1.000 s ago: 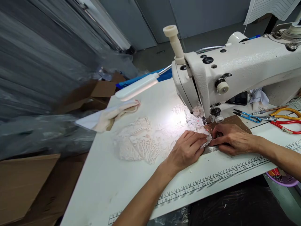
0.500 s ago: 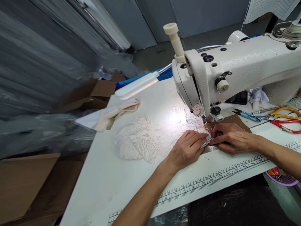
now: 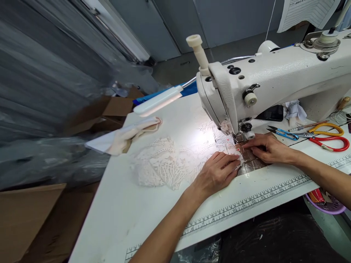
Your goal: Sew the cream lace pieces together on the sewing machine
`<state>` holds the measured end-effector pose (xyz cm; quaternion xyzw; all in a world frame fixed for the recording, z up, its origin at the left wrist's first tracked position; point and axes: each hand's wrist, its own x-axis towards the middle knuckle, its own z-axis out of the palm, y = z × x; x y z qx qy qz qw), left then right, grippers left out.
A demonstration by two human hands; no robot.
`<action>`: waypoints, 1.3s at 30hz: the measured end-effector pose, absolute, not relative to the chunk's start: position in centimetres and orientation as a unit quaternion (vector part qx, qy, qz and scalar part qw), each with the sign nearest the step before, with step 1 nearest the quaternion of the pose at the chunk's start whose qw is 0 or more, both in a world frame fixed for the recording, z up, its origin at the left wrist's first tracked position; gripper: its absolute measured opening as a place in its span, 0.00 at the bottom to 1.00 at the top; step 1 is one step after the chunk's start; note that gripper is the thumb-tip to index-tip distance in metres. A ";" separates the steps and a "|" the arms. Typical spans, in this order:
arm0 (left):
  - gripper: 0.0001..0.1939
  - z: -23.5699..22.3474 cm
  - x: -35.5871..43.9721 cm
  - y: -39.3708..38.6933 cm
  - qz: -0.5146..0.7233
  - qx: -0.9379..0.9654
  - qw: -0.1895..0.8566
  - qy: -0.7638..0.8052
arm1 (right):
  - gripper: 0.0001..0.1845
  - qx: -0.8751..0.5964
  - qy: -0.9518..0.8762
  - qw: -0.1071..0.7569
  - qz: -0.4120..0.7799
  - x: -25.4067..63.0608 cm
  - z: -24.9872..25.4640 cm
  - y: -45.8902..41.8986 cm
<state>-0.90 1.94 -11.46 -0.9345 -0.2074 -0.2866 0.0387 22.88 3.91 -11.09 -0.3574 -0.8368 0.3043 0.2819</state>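
White lace fabric lies bunched on the table and runs right, under the presser foot of a sewing machine. My left hand is closed on the lace edge just in front of the foot, its fingers bent and close together; the thumb is mostly hidden. Over the brown metal plate beside the foot is my right hand. Its index finger reaches towards the foot, touching or nearly touching the lace edge, with the thumb apart from it.
A lamp lights the sewing spot. Blue thread snips and red-and-yellow-handled scissors lie right of my right hand. A folded cloth overhangs the table's left edge. A printed ruler runs along the front; a purple basket sits below.
My right hand has moved up and away from the lace edge beside my left hand, towards the presser foot, uncovering more of the plate. The left hand has barely moved. The view has shifted slightly.
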 end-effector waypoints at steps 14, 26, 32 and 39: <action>0.05 -11.3 -0.7 1.7 -0.296 -0.930 0.090 -0.199 | 0.21 -0.347 -0.897 0.167 0.218 22.4 -11.1 2.9; 0.07 -11.4 -0.8 1.7 -0.293 -0.934 0.069 -0.194 | 0.22 -0.357 -0.866 0.242 0.253 22.6 -11.4 3.3; 0.06 -11.4 -0.7 1.8 -0.300 -0.932 0.074 -0.190 | 0.20 -0.313 -0.904 0.195 0.217 22.4 -10.6 2.7; 0.10 -11.1 -1.0 1.4 -0.339 -0.905 0.062 -0.251 | 0.18 -0.291 -0.929 0.160 0.162 22.3 -10.8 2.4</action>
